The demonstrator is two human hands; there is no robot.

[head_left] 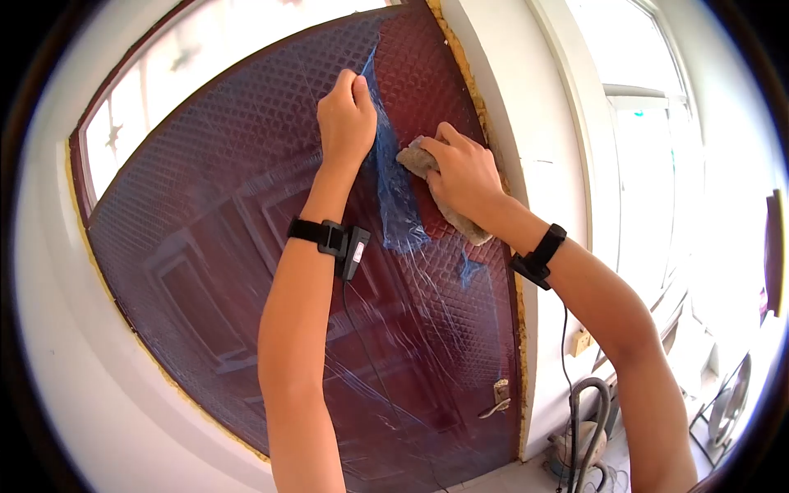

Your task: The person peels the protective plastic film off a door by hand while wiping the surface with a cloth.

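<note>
My left hand [346, 119] is closed on the edge of a blue plastic film [394, 197], which hangs in a loose, crumpled strip from the upper part of a dark red door [415, 62]. To its right, my right hand [466, 168] grips a grey-brown cloth [460, 222] against the bare red surface near the door's right edge. Thin film still covers much of the door to the left and below, with wrinkles under the hanging strip. A small torn blue piece [470, 269] sticks below the cloth.
A door handle [497, 399] is at the lower right. Yellow foam [468, 70] lines the frame. Beside the white wall [551, 156], a machine with a grey hose [585, 444] stands on the floor. Black cables hang from both wrist straps. Bright windows are at the right and upper left.
</note>
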